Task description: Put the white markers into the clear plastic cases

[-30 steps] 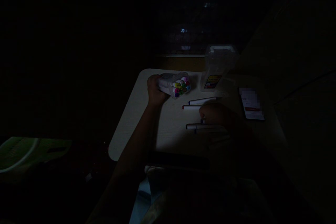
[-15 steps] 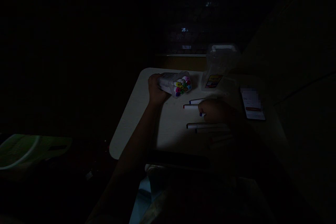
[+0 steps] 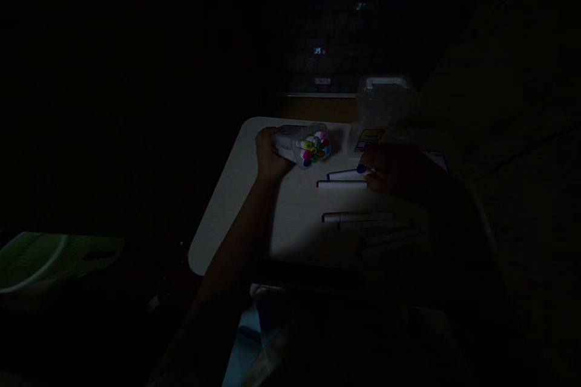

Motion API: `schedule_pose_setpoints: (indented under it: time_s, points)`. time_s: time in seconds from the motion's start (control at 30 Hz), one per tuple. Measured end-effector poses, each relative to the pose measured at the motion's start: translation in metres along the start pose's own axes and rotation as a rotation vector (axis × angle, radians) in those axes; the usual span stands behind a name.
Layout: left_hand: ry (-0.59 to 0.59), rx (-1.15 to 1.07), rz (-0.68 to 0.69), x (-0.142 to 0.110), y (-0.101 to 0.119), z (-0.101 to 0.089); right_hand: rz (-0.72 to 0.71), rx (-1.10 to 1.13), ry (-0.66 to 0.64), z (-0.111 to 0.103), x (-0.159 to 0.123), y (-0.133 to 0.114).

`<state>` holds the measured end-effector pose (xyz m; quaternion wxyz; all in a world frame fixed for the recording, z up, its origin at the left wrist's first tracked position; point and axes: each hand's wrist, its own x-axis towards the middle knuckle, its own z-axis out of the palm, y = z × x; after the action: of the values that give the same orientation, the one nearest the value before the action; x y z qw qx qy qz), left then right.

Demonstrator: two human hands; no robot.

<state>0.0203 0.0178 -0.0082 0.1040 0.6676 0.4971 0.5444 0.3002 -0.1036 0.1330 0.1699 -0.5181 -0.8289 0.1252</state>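
Observation:
My left hand point(image 3: 271, 156) is closed round a clear plastic marker case point(image 3: 287, 143), tilted on its side. Its open end faces right and shows several coloured marker caps point(image 3: 316, 149). My right hand point(image 3: 384, 169) grips a marker with a purple end point(image 3: 361, 169), lifted a little above the table. Beneath and beside that hand lie a blue-tipped marker point(image 3: 340, 175) and a red-tipped marker point(image 3: 341, 184). Nearer to me, several more white markers point(image 3: 358, 216) lie in shadow. The fingertips of my right hand are dim.
A clear plastic container point(image 3: 384, 106) with a handle and a label stands at the back of the white table point(image 3: 227, 205). A phone point(image 3: 436, 159) lies at the right, mostly behind my right arm. Something green point(image 3: 91, 248) is at the lower left. The room is very dark.
My right hand has moved up and to the right, lifting the purple-ended marker off the table. It now covers most of the phone. My left hand and the case have barely moved.

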Motion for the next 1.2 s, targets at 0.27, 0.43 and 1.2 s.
schedule_pose_setpoints:
  time_s: [0.27, 0.43, 1.2]
  points:
    - [0.029, 0.021, 0.052, 0.000, -0.003, 0.000, -0.169, 0.056, 0.466, -0.024, -0.015, -0.012]
    - [0.068, 0.056, 0.111, -0.001, -0.006, 0.000, -0.152, -0.004, 0.666, -0.027, -0.017, -0.015]
    - [0.041, 0.052, 0.062, -0.001, -0.002, -0.001, -0.039, 0.114, 0.706, 0.001, -0.008, -0.036]
